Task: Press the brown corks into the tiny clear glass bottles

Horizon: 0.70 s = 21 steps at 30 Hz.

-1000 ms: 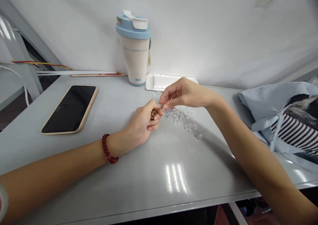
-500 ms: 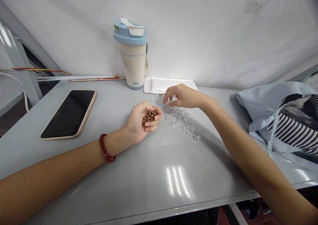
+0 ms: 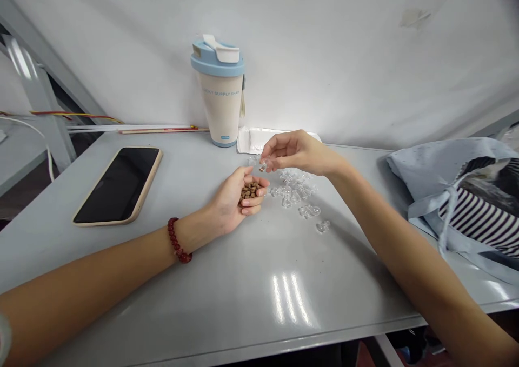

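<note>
My left hand (image 3: 231, 202) lies palm up on the table, cupping a small heap of brown beads (image 3: 250, 191). A red bead bracelet (image 3: 175, 241) circles that wrist. My right hand (image 3: 294, 152) hangs above the table, with thumb and fingertips pinching a small transparent bead (image 3: 263, 165). Just below and to the right of that hand lies a scattered group of transparent plastic beads (image 3: 294, 192), close to my left fingertips but not touching them.
A black smartphone in a beige case (image 3: 118, 186) lies left on the grey table (image 3: 259, 269). A blue-lidded cream tumbler (image 3: 220, 99) and a white packet (image 3: 253, 140) stand at the back. A light blue striped bag (image 3: 454, 199) lies right.
My right hand's fingers have closed from apart onto a transparent bead, and the hand has moved slightly left. My left hand still cups the brown beads.
</note>
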Each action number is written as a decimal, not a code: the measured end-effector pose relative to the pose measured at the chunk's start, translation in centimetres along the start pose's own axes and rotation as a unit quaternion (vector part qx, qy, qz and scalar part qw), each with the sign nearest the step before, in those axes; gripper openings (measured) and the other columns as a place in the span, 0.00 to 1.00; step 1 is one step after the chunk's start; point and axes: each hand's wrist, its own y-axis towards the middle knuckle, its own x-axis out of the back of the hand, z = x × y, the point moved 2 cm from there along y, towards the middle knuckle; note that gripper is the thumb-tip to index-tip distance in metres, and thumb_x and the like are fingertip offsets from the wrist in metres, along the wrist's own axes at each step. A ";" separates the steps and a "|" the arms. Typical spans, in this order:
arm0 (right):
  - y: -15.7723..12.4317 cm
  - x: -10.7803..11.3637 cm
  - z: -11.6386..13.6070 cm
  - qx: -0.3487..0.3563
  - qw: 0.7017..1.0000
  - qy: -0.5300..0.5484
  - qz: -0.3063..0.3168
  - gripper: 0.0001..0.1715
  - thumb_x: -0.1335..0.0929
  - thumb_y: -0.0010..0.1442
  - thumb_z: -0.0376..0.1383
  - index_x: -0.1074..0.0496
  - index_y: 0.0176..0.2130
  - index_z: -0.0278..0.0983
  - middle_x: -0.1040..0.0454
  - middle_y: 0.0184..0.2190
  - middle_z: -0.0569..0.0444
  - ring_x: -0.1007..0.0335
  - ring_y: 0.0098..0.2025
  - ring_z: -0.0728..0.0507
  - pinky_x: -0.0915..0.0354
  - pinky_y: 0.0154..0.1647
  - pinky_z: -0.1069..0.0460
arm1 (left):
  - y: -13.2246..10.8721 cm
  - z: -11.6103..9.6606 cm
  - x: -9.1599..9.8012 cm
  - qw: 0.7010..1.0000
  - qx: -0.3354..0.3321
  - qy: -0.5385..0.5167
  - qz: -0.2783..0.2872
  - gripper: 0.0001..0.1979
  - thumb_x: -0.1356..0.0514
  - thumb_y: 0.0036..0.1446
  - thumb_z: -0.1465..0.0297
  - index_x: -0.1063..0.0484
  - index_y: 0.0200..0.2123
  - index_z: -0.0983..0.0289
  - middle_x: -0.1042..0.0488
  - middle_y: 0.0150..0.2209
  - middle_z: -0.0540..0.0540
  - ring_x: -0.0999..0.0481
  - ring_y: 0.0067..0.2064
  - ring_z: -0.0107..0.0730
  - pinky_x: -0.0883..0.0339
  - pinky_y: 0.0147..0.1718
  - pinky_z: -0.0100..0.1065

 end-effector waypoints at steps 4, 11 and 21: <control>-0.1 -0.3 0.3 0.000 0.998 0.050 0.030 0.10 0.26 0.51 0.32 0.26 0.36 0.34 0.21 0.33 0.52 0.23 0.37 0.46 0.29 0.41 0.50 | 0.0 0.1 0.0 1.000 -0.007 0.006 0.001 0.15 0.46 0.62 0.68 0.33 0.24 0.67 0.41 0.21 0.47 0.52 0.14 0.14 0.54 0.10 0.21; 0.1 -0.8 0.3 -0.037 0.998 0.050 0.026 0.08 0.25 0.50 0.31 0.26 0.32 0.33 0.23 0.27 0.55 0.25 0.29 0.48 0.29 0.34 0.50 | -0.1 0.3 -0.3 0.997 -0.049 0.030 -0.060 0.13 0.44 0.56 0.75 0.38 0.20 0.65 0.43 0.19 0.45 0.53 0.14 0.13 0.56 0.10 0.21; 0.0 1.7 -2.3 -0.114 0.977 -0.176 -0.028 0.04 0.28 0.52 0.33 0.26 0.31 0.35 0.25 0.30 0.51 0.31 0.31 0.46 0.37 0.31 0.51 | -0.5 0.3 -0.4 0.998 -0.055 0.001 -0.037 0.10 0.46 0.49 0.75 0.37 0.17 0.66 0.41 0.19 0.48 0.53 0.14 0.14 0.56 0.11 0.22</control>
